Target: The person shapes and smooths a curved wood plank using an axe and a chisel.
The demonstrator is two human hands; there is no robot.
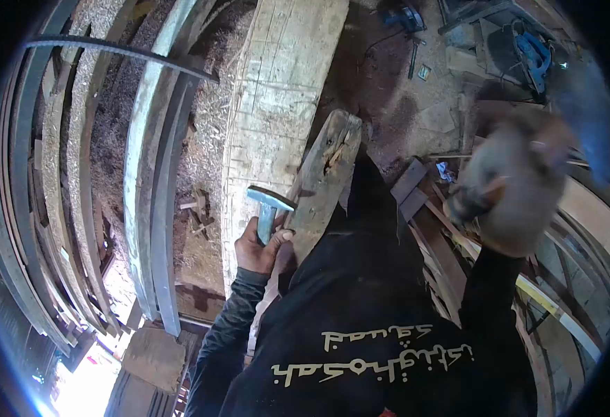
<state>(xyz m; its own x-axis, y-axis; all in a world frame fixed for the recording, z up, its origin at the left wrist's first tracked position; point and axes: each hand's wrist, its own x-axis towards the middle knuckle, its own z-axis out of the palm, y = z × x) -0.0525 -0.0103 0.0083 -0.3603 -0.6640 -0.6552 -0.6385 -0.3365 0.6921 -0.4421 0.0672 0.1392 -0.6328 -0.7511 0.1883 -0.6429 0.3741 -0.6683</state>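
A hammer-like tool with a narrow blue-grey head is in my left hand, whose fingers wrap round its short handle. The thumb lies close to a worn, tapering plank with a split, broken patch near its far end. This plank leans along my dark shirt, beside a wide pale timber beam. Away to the right, my right hand is raised and smeared by motion. A large grey-brown blur surrounds it, so its fingers and anything in them cannot be made out.
Long curved-looking timbers and a thin ribbed metal bar lie on the left. Blue power tools sit on the dusty floor at the upper right. Wood offcuts and a yellow-edged strip lie at the right.
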